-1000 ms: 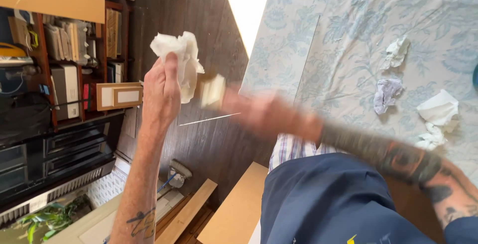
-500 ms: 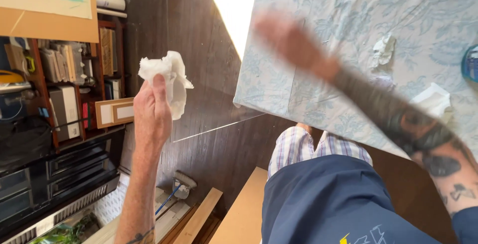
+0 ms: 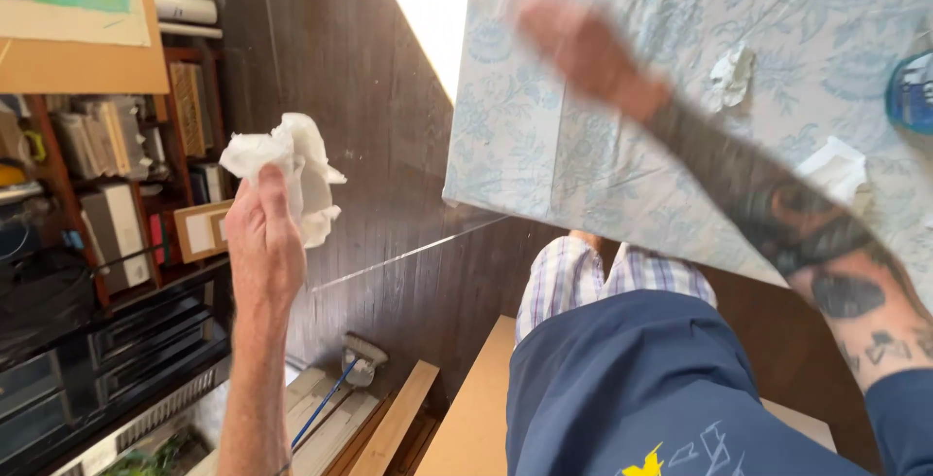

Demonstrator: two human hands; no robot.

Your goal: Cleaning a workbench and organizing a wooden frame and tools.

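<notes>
My left hand (image 3: 264, 243) is raised away from the table and grips a crumpled white tissue (image 3: 292, 160) between thumb and fingers. My right hand (image 3: 575, 44) reaches out over the table's pale blue flowered cloth (image 3: 525, 146). It is motion-blurred, so its fingers and anything in them cannot be made out. Two more crumpled white tissues lie on the cloth, one (image 3: 731, 73) just beyond my forearm and one (image 3: 834, 167) beside my tattooed arm.
A round blue object (image 3: 914, 92) sits on the table at the frame's right edge. Bookshelves with books and a small framed picture (image 3: 199, 231) stand on the left. Dark wood floor, a brush (image 3: 360, 359) and wooden boards lie below.
My right hand has swung from beside the left hand out over the tablecloth. My left hand with the tissue has stayed raised, and the view has shifted towards the table.
</notes>
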